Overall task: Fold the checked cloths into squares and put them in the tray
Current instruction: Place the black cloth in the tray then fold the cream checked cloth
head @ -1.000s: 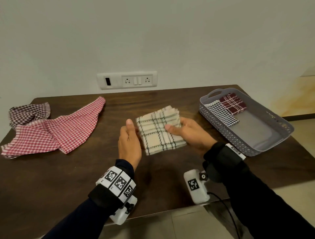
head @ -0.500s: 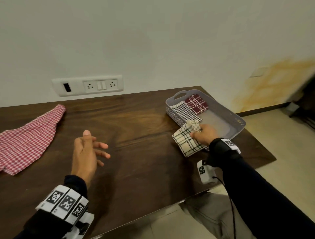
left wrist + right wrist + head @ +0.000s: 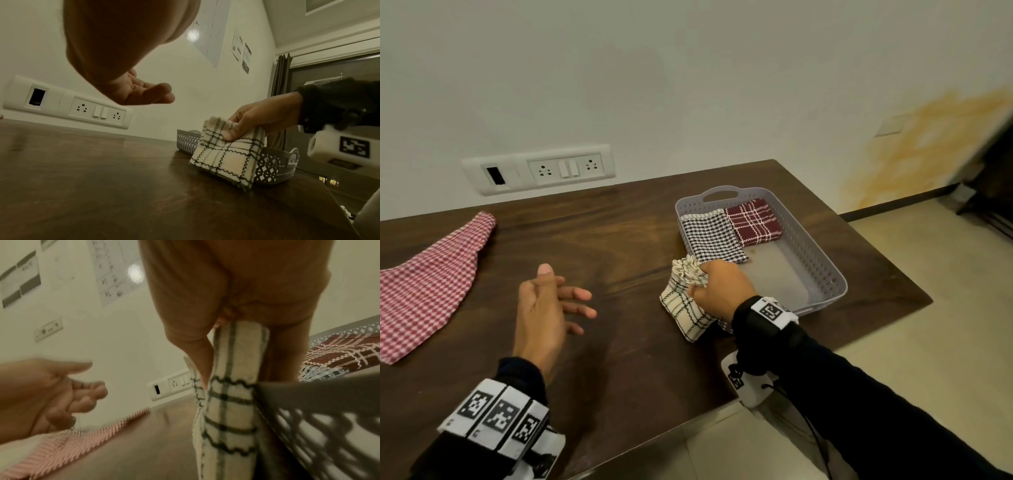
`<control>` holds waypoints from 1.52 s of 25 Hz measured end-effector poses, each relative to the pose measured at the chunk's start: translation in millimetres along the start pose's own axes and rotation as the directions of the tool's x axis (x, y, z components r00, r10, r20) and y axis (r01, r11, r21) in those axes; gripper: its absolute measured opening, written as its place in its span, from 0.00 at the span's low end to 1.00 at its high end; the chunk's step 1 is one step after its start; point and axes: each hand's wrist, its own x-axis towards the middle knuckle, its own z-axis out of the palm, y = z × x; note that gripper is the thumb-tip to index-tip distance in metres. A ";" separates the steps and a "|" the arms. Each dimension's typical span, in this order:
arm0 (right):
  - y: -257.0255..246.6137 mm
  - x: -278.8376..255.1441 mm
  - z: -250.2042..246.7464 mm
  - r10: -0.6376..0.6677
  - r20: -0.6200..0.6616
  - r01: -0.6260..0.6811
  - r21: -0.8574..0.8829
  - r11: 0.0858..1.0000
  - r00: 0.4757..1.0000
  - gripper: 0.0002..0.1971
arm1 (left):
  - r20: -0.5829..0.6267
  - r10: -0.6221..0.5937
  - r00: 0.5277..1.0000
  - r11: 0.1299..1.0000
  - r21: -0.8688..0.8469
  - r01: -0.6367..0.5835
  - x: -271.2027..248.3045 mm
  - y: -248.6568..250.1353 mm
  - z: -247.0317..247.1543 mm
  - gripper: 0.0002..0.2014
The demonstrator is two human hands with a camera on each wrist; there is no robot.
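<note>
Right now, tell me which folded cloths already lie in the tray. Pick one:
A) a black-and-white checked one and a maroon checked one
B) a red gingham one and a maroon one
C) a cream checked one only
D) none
A: the black-and-white checked cloth and the maroon checked cloth lie side by side at the far end of the tray; the right hand holds the cream checked cloth outside it.

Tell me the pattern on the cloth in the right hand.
Cream cloth with dark windowpane checks; clearest in the left wrist view.
</note>
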 end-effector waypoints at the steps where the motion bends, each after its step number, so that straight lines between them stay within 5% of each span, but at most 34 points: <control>1: -1.8 -1.1 -7.6 -0.003 0.042 0.001 0.061 0.998 0.999 0.09 | 0.001 -0.006 1.000 1.000 -0.007 0.006 0.8 -0.8 -0.5 0.21; 3: 1.5 -2.1 -35.6 -0.006 0.101 -0.022 0.277 0.961 0.995 0.10 | 0.004 -0.018 1.000 1.000 -0.011 0.018 1.5 -1.2 -2.5 0.22; 6: 23.3 -4.9 -89.7 -0.043 0.104 -0.034 0.639 0.768 0.994 0.09 | 0.002 -0.027 1.000 1.000 -0.014 0.027 2.2 -0.3 -5.0 0.23; 8: 50.2 -0.5 -113.6 -0.004 0.046 -0.030 0.713 0.700 0.999 0.09 | 0.003 -0.025 1.000 1.000 -0.002 0.025 2.8 0.4 -5.4 0.23; 12: 119.1 36.6 -108.4 0.235 0.015 -0.207 0.531 0.822 0.972 0.13 | 0.019 -0.021 1.000 0.999 0.026 0.021 2.3 -1.7 -5.1 0.25; 16: 147.2 60.2 -92.9 0.329 0.050 -0.325 0.361 0.874 0.943 0.13 | 0.014 -0.030 0.999 0.999 0.027 0.030 4.9 -4.2 -5.8 0.26; 20: 129.9 60.7 -102.0 0.296 -0.221 -0.309 -0.028 0.951 0.929 0.20 | 0.022 -0.038 0.999 0.999 0.031 0.037 5.9 -4.9 -4.5 0.26; 23: 103.9 51.1 -118.9 0.105 -0.424 -0.203 -0.194 0.960 0.900 0.22 | 0.047 -0.030 0.998 0.999 0.023 0.029 3.5 -4.4 -2.2 0.26; 25: 92.0 45.9 -118.7 0.114 -0.284 -0.166 -0.167 0.972 0.952 0.19 | 0.054 -0.023 0.998 0.999 0.028 0.021 3.5 -5.4 -1.5 0.26; 27: 88.5 43.8 -106.6 0.219 -0.015 -0.215 -0.271 0.938 0.976 0.20 | 0.061 -0.023 0.998 0.999 0.036 0.021 3.1 -6.0 -1.6 0.26; 30: 91.3 45.5 -93.7 0.364 0.185 -0.252 -0.445 0.859 0.913 0.31 | 0.075 -0.036 0.997 0.999 0.032 0.034 1.4 -2.4 -2.3 0.27; 33: 94.2 43.0 -96.9 0.367 0.280 -0.240 -0.400 0.885 0.887 0.37 | 0.092 -0.035 0.995 0.997 0.073 0.028 -5.5 8.5 -1.5 0.24; 35: 99.5 40.0 -98.4 0.350 0.353 -0.236 -0.327 0.915 0.868 0.39 | 0.192 0.091 0.977 0.951 0.276 -0.143 -22.5 15.2 3.2 0.20; 36: 101.4 37.9 -98.5 0.336 0.382 -0.226 -0.305 0.925 0.861 0.38 | 0.309 0.184 0.933 0.861 0.407 -0.304 -35.5 18.2 7.8 0.19; 38: 106.6 36.2 -101.8 0.310 0.369 -0.195 -0.317 0.928 0.876 0.35 | 0.609 0.263 0.748 0.582 0.518 -0.627 -66.4 25.8 32.7 0.20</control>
